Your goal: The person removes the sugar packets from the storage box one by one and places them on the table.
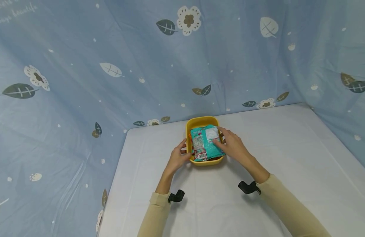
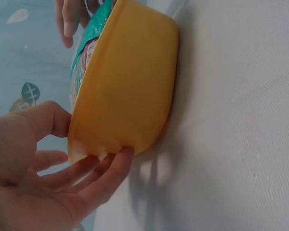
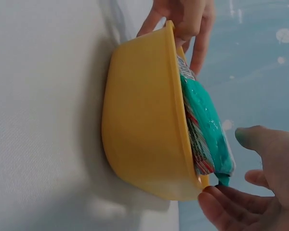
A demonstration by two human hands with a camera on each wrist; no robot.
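Note:
A yellow plastic basin (image 1: 206, 163) stands on the white-covered table. Inside it lies a teal snack packet (image 1: 211, 152) with a white label, a printed panel and a barcode; its top bulges above the rim in the right wrist view. My left hand (image 1: 177, 159) grips the basin's left side, thumb at the rim and fingertips against the outer wall (image 2: 125, 82). At the right side, my right hand (image 1: 234, 144) has its fingers by the rim and its thumb spread over the packet, with a gap beneath the thumb in the right wrist view. Most of what lies under the packet is hidden.
A blue curtain (image 1: 158, 65) with leaves and flowers hangs behind the table (image 1: 259, 138) and along its sides. The basin stands near the table's back edge. Black wrist mounts (image 1: 176, 196) sit at both cuffs.

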